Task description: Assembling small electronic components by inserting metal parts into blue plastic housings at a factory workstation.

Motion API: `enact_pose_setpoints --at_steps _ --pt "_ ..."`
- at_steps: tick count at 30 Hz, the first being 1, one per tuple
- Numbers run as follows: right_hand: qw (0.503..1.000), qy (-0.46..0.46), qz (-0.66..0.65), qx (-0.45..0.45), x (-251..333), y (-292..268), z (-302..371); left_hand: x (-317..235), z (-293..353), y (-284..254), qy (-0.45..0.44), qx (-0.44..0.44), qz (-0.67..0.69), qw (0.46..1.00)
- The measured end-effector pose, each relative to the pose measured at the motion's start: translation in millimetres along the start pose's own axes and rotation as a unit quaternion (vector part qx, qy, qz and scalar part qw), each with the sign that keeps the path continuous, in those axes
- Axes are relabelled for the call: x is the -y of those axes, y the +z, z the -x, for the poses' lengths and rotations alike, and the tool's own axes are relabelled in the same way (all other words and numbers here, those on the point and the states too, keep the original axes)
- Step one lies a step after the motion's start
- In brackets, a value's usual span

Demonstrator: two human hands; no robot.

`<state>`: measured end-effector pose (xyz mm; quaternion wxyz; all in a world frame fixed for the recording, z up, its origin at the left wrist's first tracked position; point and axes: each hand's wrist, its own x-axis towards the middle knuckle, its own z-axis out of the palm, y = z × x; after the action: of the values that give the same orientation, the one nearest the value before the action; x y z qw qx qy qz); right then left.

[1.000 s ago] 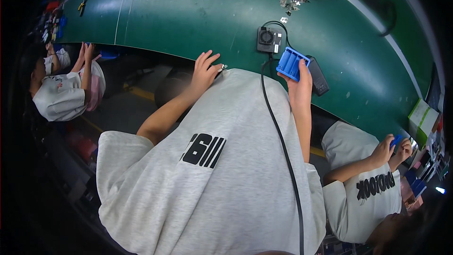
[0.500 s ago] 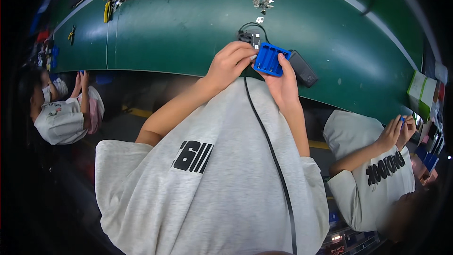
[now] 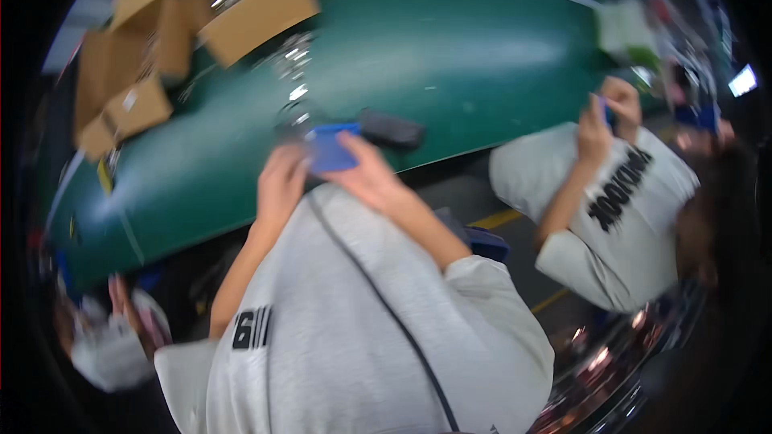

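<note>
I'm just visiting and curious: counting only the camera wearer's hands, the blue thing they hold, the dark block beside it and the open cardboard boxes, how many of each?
Hands: 2 (left hand, right hand)
Blue case: 1
Dark block: 1
Open cardboard boxes: 2 (left box, right box)
Total: 6

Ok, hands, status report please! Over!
Right hand gripping blue piece. Left hand at its left side, grip too blurred to tell. Dark block close by on the right.

Right hand holds blue case; left hand at its edge; dark block near
</note>
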<state>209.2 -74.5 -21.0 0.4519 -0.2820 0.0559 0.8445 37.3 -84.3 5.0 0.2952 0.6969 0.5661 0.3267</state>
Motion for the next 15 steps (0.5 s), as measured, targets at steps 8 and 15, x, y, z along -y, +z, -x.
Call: enact_pose_setpoints --at_steps 8,15 --pt "0.992 -0.016 0.123 0.009 4 13 10 10 -5 5 -0.109 0.064 0.007 0.992" --pt "0.984 -0.091 0.156 -0.012 5 21 16 30 -5 -3 -0.21 0.106 0.172 0.957"
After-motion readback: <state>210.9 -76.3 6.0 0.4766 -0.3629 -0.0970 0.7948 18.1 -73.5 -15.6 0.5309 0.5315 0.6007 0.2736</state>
